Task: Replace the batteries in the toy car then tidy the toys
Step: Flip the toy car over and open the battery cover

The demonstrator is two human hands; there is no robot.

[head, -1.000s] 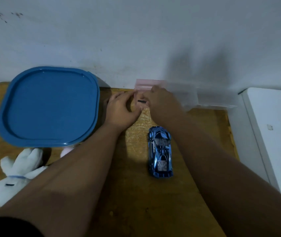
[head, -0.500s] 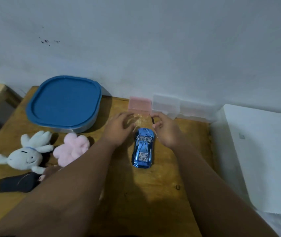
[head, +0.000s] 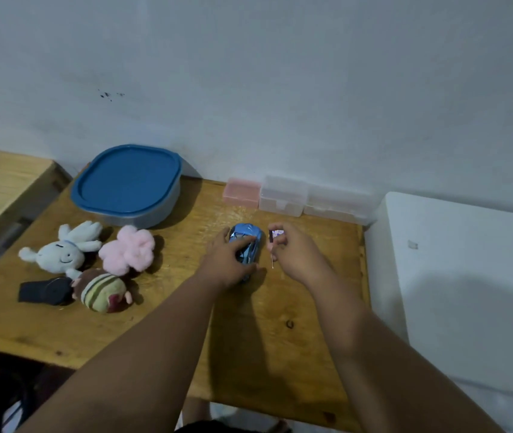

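Observation:
A shiny blue toy car (head: 248, 237) stands on the wooden table (head: 280, 323), and my left hand (head: 228, 260) lies over its rear, fingers wrapped around the body. Just right of the car, my right hand (head: 292, 253) pinches a small screwdriver (head: 273, 245) with a dark handle and a thin metal shaft that points down at the table. Left of the car lie three plush toys: a white rabbit (head: 61, 250), a pink fluffy one (head: 128, 250) and a striped brown one (head: 102, 292).
A blue-lidded tub (head: 128, 184) stands at the back left. A pink box (head: 241, 192) and two clear boxes (head: 283, 195) line the wall. A black pouch (head: 42, 290) lies by the plush toys. A white surface (head: 467, 276) borders the table's right edge.
My hands came back from the boxes at the wall. The left hand has closed over the car, and the right hand now holds the screwdriver beside it. The view has pulled back.

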